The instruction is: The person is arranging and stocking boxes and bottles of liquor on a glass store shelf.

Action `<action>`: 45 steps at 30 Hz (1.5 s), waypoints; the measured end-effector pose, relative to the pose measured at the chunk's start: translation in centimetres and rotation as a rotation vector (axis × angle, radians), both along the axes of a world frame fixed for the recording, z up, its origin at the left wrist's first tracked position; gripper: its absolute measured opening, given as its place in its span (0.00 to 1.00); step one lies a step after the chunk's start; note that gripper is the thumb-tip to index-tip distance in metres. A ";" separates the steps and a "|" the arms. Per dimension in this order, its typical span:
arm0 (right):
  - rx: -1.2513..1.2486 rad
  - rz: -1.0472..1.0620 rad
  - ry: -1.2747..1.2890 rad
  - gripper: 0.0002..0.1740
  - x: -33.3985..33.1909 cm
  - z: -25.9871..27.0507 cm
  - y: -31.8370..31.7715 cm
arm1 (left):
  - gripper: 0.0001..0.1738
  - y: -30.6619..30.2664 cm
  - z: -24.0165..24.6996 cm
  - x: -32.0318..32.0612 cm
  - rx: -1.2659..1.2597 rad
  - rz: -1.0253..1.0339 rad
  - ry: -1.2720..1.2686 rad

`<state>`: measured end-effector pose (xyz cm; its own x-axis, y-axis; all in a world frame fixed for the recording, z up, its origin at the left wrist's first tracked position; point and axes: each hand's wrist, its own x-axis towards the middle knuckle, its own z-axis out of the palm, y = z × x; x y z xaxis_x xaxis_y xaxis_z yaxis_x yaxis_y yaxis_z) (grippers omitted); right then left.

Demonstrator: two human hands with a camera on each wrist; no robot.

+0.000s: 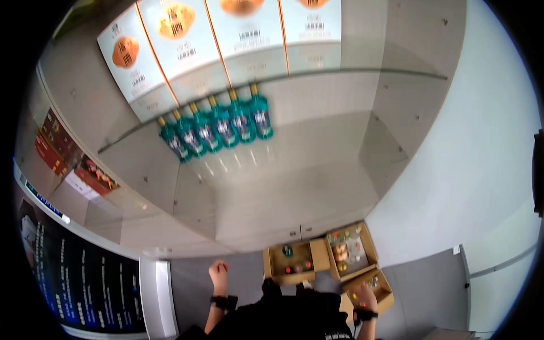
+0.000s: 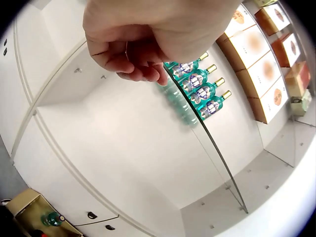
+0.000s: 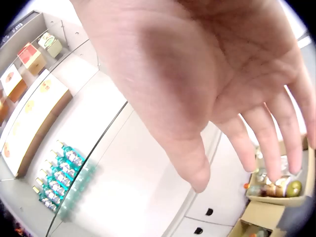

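Observation:
My left hand (image 1: 219,276) hangs in the air left of the middle box, its fingers loosely curled with nothing in them; the left wrist view shows the same hand (image 2: 158,37) at the top. Over the lower right box (image 1: 385,292) is my right hand (image 1: 366,298). In the right wrist view that hand (image 3: 212,84) has its fingers spread, and I see nothing held. Several teal bottles (image 1: 224,127) with gold caps stand in a row beneath the glass shelf (image 1: 362,71), away from both hands.
The middle box (image 1: 288,279) holds a teal bottle (image 1: 288,250) and red-topped items. Another open box (image 1: 371,249) has mixed bottles. Large white cartons (image 1: 249,39) stand on the glass. Cabinet doors (image 1: 255,241) lie below; a dark text panel (image 1: 73,272) is at left.

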<state>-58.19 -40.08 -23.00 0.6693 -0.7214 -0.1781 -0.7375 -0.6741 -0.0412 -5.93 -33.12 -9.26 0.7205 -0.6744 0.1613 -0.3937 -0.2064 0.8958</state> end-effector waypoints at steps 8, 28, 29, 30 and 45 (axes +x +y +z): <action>0.414 -0.189 -0.453 0.21 13.6 15.5 -9.8 | 0.14 -1.0 5.7 -4.7 0.019 -0.097 0.002; 0.649 0.005 0.135 0.26 24.2 -19.1 -8.6 | 0.08 22.9 -15.4 -5.6 0.326 0.285 0.398; 0.652 -0.081 0.299 0.27 27.4 -19.8 -10.0 | 0.08 24.5 -16.8 -6.5 0.329 0.311 0.447; 0.607 -0.085 0.299 0.27 29.3 -22.4 -11.7 | 0.09 26.1 -18.0 -7.3 0.331 0.341 0.492; 0.390 0.015 0.629 0.13 39.9 -40.4 -17.9 | 0.12 30.4 -24.7 -16.7 0.585 0.603 0.726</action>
<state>-18.28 -58.02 -63.40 0.3651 -0.5192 -0.7728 -0.6917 -0.7068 0.1482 -22.63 -2.69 -33.93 0.7505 -0.0156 -0.6607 0.4925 -0.6535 0.5748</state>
